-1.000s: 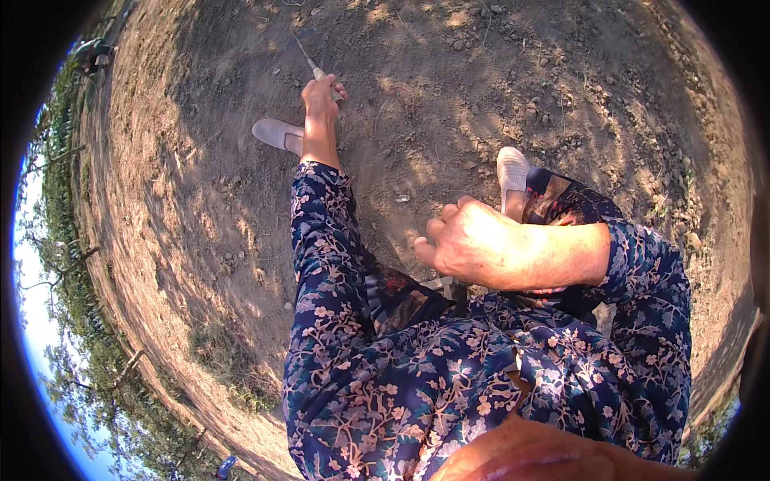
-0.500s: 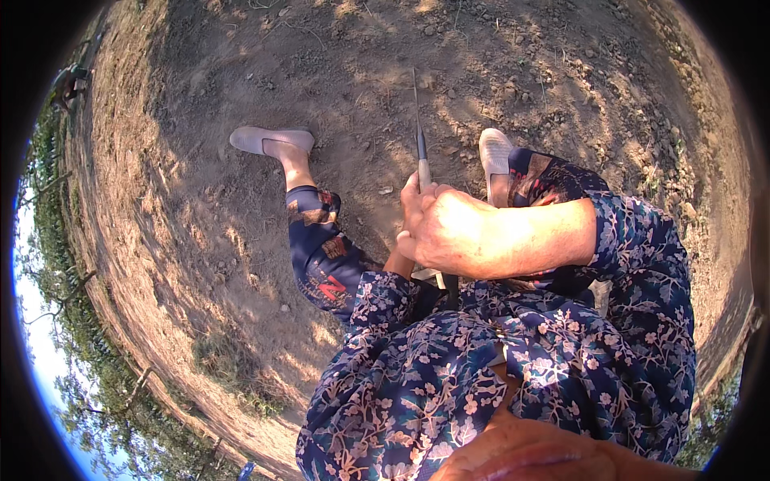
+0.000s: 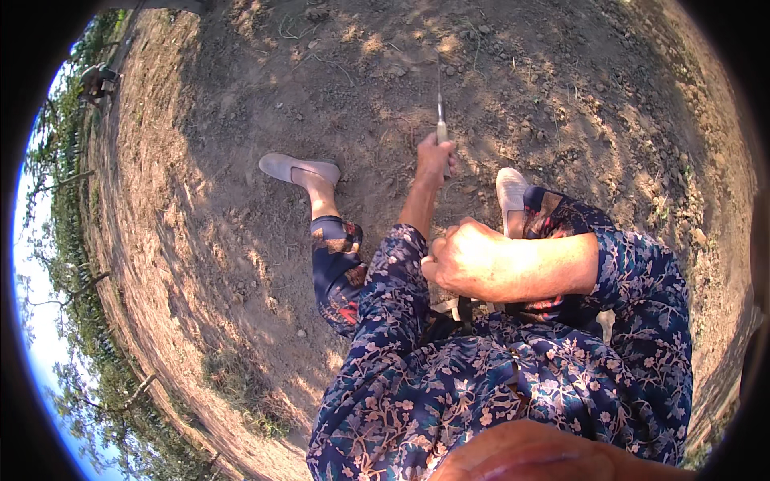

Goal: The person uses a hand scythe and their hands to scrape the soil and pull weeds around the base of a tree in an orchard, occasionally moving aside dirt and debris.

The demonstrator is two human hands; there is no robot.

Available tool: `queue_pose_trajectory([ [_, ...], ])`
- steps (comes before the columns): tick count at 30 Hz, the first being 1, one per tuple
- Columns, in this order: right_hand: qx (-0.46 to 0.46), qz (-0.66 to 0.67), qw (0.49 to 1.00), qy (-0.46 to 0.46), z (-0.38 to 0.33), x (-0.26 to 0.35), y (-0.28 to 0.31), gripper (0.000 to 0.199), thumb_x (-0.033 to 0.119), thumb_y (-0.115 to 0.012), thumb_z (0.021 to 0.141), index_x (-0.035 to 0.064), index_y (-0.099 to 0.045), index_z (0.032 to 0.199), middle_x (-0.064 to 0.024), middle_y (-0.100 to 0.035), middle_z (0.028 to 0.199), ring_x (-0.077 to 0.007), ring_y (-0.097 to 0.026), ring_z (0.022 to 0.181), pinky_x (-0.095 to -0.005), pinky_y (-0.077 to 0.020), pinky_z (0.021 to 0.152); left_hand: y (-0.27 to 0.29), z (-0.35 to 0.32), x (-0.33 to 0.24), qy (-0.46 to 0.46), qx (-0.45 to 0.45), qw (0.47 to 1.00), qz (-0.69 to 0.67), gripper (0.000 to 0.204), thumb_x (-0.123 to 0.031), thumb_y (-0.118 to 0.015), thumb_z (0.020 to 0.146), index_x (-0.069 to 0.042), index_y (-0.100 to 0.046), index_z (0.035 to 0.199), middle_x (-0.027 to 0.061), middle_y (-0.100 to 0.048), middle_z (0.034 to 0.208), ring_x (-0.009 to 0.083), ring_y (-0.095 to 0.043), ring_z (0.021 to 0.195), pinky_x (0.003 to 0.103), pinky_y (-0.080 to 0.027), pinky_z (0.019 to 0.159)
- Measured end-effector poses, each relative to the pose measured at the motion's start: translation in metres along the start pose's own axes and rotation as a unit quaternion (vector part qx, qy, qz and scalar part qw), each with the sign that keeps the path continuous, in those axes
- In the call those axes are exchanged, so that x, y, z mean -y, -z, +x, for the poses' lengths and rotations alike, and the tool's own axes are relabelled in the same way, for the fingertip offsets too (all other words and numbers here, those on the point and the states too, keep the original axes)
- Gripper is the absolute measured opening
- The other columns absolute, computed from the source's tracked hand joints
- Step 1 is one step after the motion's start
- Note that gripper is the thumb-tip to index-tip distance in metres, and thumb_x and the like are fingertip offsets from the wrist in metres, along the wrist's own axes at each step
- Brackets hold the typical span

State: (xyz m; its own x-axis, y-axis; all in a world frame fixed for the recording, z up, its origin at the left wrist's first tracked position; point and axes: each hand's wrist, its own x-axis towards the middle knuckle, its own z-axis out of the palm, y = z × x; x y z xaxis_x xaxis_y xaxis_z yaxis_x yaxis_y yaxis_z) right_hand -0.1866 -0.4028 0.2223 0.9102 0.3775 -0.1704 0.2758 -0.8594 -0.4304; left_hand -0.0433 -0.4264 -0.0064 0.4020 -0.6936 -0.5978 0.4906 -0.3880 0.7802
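Observation:
My left hand (image 3: 434, 158) is stretched forward and down over the dirt, shut on a tool (image 3: 440, 122) with a pale handle and a thin metal blade pointing away from me. My right hand (image 3: 463, 260) is a closed fist held across my waist, forearm coming in from the right. A pale strip (image 3: 447, 305) shows just below the fist; whether the fist grips it is unclear. Both arms are in dark blue floral sleeves. My left shoe (image 3: 298, 168) and right shoe (image 3: 510, 189), both pale, stand on the ground either side of the left hand.
Dry, clodded dirt (image 3: 561, 88) with dappled shade lies all around. A grass tuft (image 3: 241, 385) grows at the lower left. Trees (image 3: 72, 321) and sky line the left rim, with a dark shape (image 3: 98, 78) far off at the upper left.
My left hand drew the tool back beside my right fist, then reached forward again. My left foot shifted right, nearer the middle. The right fist stayed at my waist.

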Motion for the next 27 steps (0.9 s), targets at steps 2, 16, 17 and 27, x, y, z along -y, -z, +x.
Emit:
queue_pose_trajectory([
  [2, 0.013, -0.027, 0.999, -0.028, -0.003, 0.002, 0.008, 0.024, 0.015, -0.064, 0.066, 0.0017, -0.057, 0.084, -0.0127, -0.060, 0.074, -0.0258, -0.065, 0.071, -0.0368, -0.0527, 0.055, -0.015, -0.036, 0.034, 0.009, 0.045, 0.998, -0.035, 0.017, -0.008, -0.057, 0.083, -0.004, -0.052, 0.099, 0.0025, -0.051, 0.064, 0.0115, -0.049, 0.047, 0.026, -0.039, 0.037],
  [16, 0.016, -0.085, 0.996, 0.025, 0.025, -0.008, -0.015, 0.020, 0.017, -0.061, 0.073, 0.0059, -0.062, 0.089, -0.0129, -0.066, 0.073, -0.0288, -0.068, 0.071, -0.0395, -0.0538, 0.057, 0.056, -0.210, 0.084, 0.088, -0.031, 0.994, 0.058, 0.008, -0.011, -0.057, 0.085, -0.007, -0.055, 0.092, -0.0006, -0.050, 0.062, 0.0094, -0.048, 0.048, 0.024, -0.038, 0.040],
  [17, 0.029, -0.081, 0.996, 0.022, 0.027, -0.009, -0.015, 0.019, 0.016, -0.061, 0.074, 0.0061, -0.063, 0.090, -0.0128, -0.066, 0.073, -0.0282, -0.068, 0.071, -0.0385, -0.0537, 0.054, 0.056, -0.203, 0.077, 0.091, -0.042, 0.994, 0.043, 0.009, -0.011, -0.057, 0.085, -0.007, -0.056, 0.093, -0.0006, -0.051, 0.063, 0.0095, -0.048, 0.048, 0.025, -0.038, 0.040],
  [27, 0.073, -0.094, 0.993, -0.022, 0.036, -0.019, -0.028, 0.012, 0.010, -0.059, 0.074, 0.0046, -0.060, 0.085, -0.0127, -0.064, 0.070, -0.0294, -0.068, 0.069, -0.0405, -0.0546, 0.054, 0.054, -0.051, 0.016, -0.046, -0.116, 0.989, -0.074, 0.007, -0.004, -0.053, 0.084, -0.006, -0.047, 0.082, 0.0016, -0.049, 0.060, 0.0117, -0.048, 0.046, 0.028, -0.040, 0.036],
])
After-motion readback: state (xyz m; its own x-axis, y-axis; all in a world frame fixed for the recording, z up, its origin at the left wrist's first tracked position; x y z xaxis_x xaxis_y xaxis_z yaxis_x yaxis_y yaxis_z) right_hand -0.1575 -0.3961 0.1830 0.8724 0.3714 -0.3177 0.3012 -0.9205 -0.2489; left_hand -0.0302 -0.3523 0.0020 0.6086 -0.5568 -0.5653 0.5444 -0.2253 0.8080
